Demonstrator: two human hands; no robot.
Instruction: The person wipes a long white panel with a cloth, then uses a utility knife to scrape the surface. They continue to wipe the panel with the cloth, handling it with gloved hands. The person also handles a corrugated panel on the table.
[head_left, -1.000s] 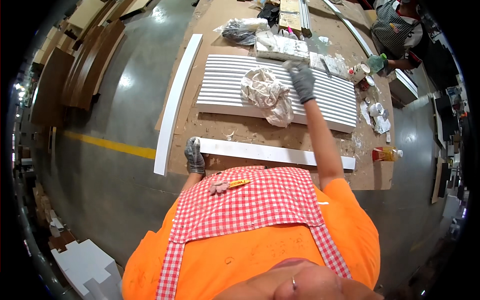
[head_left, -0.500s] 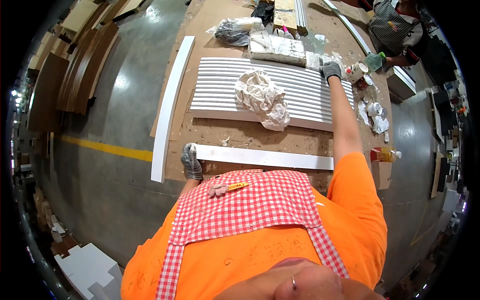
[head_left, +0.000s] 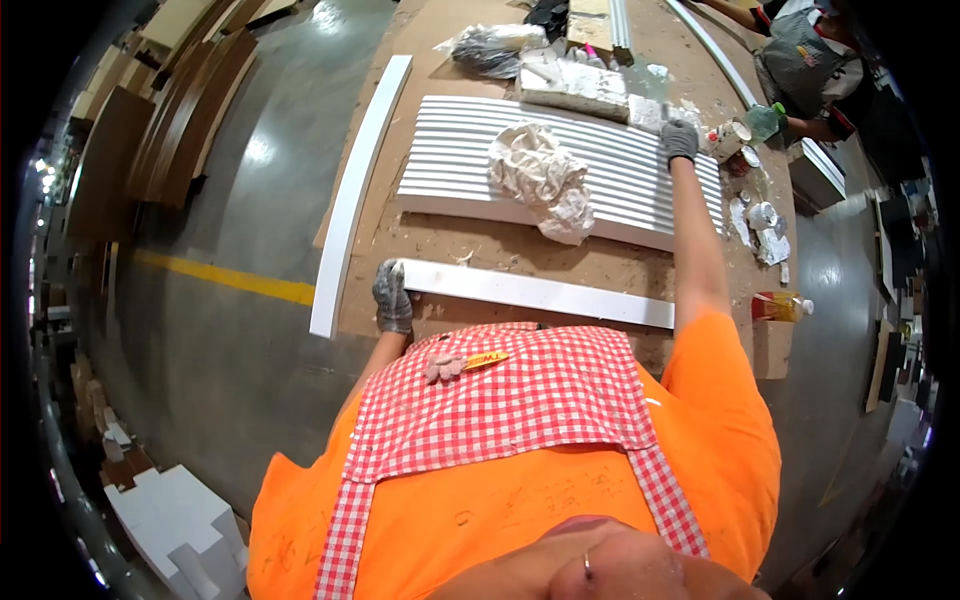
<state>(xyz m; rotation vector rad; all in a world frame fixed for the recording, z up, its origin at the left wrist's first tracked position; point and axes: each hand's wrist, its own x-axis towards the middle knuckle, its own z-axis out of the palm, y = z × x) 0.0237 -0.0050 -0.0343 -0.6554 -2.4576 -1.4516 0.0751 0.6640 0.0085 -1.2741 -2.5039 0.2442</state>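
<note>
My left hand (head_left: 392,297), in a grey glove, is closed round the left end of a white board (head_left: 540,292) lying along the near edge of the table. My right arm reaches far across to the right. There my gloved right hand (head_left: 679,140) is closed at the far right corner of a row of white slats (head_left: 450,150), beside a small white-smeared block (head_left: 644,112). A thin greyish bit shows above its fingers; what they hold is too small to make out. A crumpled off-white cloth (head_left: 542,180) lies on the slats.
Another long white board (head_left: 362,190) lies along the table's left side. Stained cans (head_left: 728,140), a green bottle (head_left: 766,122) and a bottle of reddish liquid (head_left: 780,306) stand at the right. A larger smeared block (head_left: 573,84) lies behind the slats. A co-worker (head_left: 808,62) is at far right.
The whole view has shifted slightly, with the table appearing a little higher and further right. My left hand stays on the board's end; my right hand stays by the small block.
</note>
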